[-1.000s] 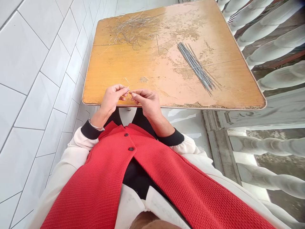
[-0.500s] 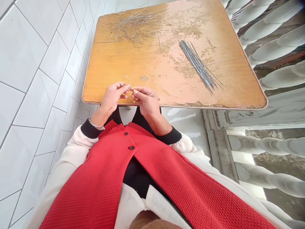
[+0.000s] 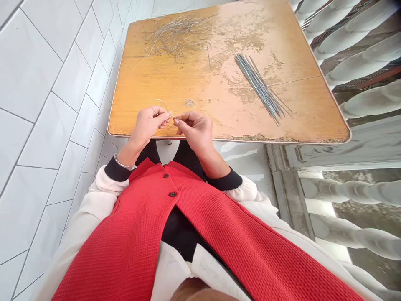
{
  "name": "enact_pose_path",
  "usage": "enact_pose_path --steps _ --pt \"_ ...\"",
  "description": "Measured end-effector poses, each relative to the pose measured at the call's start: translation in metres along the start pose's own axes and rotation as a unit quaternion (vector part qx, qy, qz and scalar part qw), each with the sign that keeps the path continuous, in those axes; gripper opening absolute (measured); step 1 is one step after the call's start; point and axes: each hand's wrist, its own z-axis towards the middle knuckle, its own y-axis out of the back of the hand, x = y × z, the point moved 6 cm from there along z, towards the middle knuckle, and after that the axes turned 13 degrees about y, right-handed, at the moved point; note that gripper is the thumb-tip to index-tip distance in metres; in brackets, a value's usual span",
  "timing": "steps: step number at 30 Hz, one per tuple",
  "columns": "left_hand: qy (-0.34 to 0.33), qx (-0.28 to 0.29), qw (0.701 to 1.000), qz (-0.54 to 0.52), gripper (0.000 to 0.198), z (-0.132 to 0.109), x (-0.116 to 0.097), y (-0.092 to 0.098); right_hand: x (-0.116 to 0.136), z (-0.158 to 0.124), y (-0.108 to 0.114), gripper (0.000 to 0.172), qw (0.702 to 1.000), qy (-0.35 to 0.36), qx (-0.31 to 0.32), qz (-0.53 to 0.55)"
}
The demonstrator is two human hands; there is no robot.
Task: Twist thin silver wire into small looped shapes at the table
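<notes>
Over the near edge of the wooden table point(image 3: 150, 79), my left hand point(image 3: 148, 123) pinches a thin wire point(image 3: 163, 103) between thumb and fingertips. A curved end of it rises above the fingers. My right hand point(image 3: 196, 129) is close beside, its thumb and forefinger closed on the same wire, a short bit of which shows between the hands. How the wire runs inside the fingers is hidden. Farther back lies a tangled heap of bent wires point(image 3: 180, 35). To the right rests a bundle of straight grey wires point(image 3: 258, 85).
One long straight wire point(image 3: 291, 80) crosses the bundle toward the table's right edge. A white tiled wall point(image 3: 44, 108) runs along the left. White balusters point(image 3: 363, 67) stand at the right. The tabletop's surface is worn and chipped.
My right hand has shifted slightly right and turned, its fingers lifting a little. The wire's free end above my left hand has swung left and looks more curved.
</notes>
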Motion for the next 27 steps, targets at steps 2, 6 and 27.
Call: enact_pose_path --steps 2,6,27 --pt "0.002 0.025 0.999 -0.036 0.023 -0.001 0.0 0.0 -0.001 0.001 -0.001 0.034 0.999 -0.014 0.0 0.044" --pt "0.021 0.061 0.994 -0.092 0.023 0.001 0.006 -0.002 -0.003 0.002 -0.006 0.03 0.989 -0.042 0.002 0.141" --pt "0.057 0.041 0.996 -0.046 0.048 -0.006 0.006 0.003 0.015 0.003 0.001 0.052 1.0 0.006 0.021 -0.019"
